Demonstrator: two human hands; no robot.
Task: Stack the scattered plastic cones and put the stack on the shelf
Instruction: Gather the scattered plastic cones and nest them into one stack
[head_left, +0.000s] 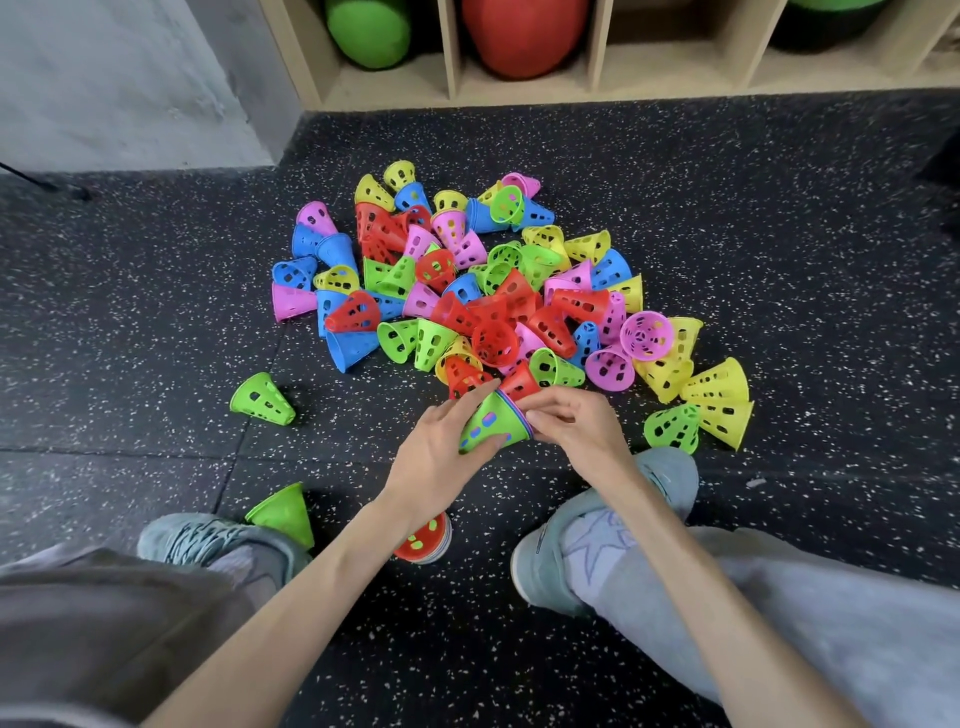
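A heap of perforated plastic cones (483, 291) in red, blue, green, yellow and pink lies on the floor ahead of me. My left hand (441, 457) grips a small nested stack with a green cone (493, 423) outermost, lying on its side. My right hand (571, 421) pinches the stack's wide rim, just in front of a red cone (519, 382). The wooden shelf (597, 83) stands at the far edge of the floor.
Loose green cones lie at the left (262, 400), by my left shoe (283, 512) and at the right (672, 426). A red stack (423, 540) sits under my left forearm. Green and red balls fill the shelf compartments. My feet and knees flank the hands.
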